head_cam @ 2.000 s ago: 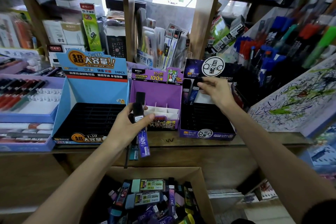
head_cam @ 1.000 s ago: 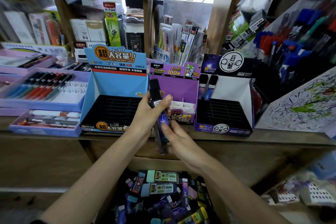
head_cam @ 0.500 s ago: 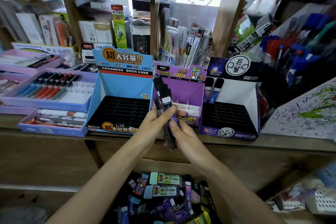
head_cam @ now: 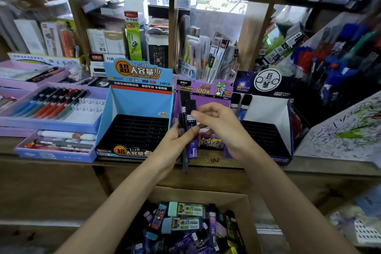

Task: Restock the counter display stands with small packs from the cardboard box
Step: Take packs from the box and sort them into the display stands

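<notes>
Restocking barely begun: two packs (head_cam: pixel 240 107) fill the dark stand (head_cam: pixel 268 140); left hand (head_cam: pixel 174 143) grips a bundle (head_cam: pixel 189 122), right hand (head_cam: pixel 219 128) pinches one.

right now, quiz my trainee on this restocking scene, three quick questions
1. True or false: the black slots of the blue stand are full of packs.
2. The left hand grips: A) a bundle of slim packs; B) a red marker; C) nothing.
3. Fill in: the number of back-row packs standing in the dark stand on the right is ____.

Key: 1 false, the slots are empty; 2 A; 3 two.
</notes>
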Tool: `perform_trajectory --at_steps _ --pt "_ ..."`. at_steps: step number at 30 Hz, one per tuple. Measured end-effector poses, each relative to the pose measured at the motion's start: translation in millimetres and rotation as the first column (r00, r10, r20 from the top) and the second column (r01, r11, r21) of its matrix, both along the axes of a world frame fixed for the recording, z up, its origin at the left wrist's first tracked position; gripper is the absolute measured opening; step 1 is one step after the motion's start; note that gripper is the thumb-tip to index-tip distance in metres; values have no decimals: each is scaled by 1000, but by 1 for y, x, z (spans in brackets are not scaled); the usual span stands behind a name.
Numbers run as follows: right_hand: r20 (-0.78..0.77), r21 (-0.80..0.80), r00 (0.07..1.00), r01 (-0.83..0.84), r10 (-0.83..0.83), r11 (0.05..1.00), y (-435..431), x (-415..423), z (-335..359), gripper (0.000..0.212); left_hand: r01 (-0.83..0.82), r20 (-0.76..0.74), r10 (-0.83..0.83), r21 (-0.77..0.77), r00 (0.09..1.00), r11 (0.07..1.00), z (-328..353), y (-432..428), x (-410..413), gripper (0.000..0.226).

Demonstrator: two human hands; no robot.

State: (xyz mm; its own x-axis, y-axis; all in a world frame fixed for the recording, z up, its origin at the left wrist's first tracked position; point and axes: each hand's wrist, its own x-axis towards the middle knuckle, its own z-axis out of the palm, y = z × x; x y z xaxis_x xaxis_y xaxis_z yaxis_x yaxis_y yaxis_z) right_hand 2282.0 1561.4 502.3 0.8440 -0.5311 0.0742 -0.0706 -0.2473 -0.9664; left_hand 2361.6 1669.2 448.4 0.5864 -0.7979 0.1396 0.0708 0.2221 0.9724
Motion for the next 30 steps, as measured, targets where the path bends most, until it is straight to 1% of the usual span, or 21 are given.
perform_trajectory --at_steps 2,4,7,10,12,14,16,18,20,22,25,26,28,30 --pt "24 39 1000 11 -12 999 1 2 -4 11 -7 45 7 -10 999 1000 -1 -2 -2 29" --pt "54 75 999 3 -7 997 -2 -1 -7 11 -17 68 19 -27 997 999 -2 -4 -3 38" --pt "87 147 996 0 -13 989 -10 -10 -9 14 -64 51 67 -58 996 996 -7 -11 -5 34" --pt "98 208 994 29 -51 978 -20 -20 -10 13 -132 30 132 -25 991 991 -8 -21 -8 26" --pt "140 291 988 26 -69 956 -33 -30 -8 9 -153 82 154 -16 985 988 -7 -28 -8 19" --pt "171 304 974 92 -149 948 -53 -41 -2 8 -155 140 158 -31 977 987 -6 -33 -6 27" --pt "187 240 931 265 -313 934 -81 -53 3 8 -147 158 152 -46 976 988 -7 -36 -4 34" --pt "209 101 857 459 -470 882 -111 -61 4 9 -134 153 140 -49 978 990 -9 -37 -2 32" --pt "224 -58 813 562 -538 825 -138 -62 -1 9 -128 145 132 -42 980 991 -9 -40 -1 28" --pt "225 -173 819 567 -528 805 -156 -57 -10 11 -140 136 142 -25 980 990 -10 -43 -1 23" --pt "245 -324 861 507 -447 799 -166 -42 -25 5 -154 140 150 17 979 988 -13 -47 -2 27" --pt "240 -367 876 481 -418 796 -167 -37 -29 6 -153 144 148 26 978 988 -14 -47 -2 28" --pt "221 -364 894 445 -389 818 -170 -32 -37 10 -140 162 133 37 978 989 -15 -47 -3 31" --pt "210 -309 897 438 -389 844 -174 -30 -38 25 -132 181 122 46 976 990 -15 -45 -5 38"
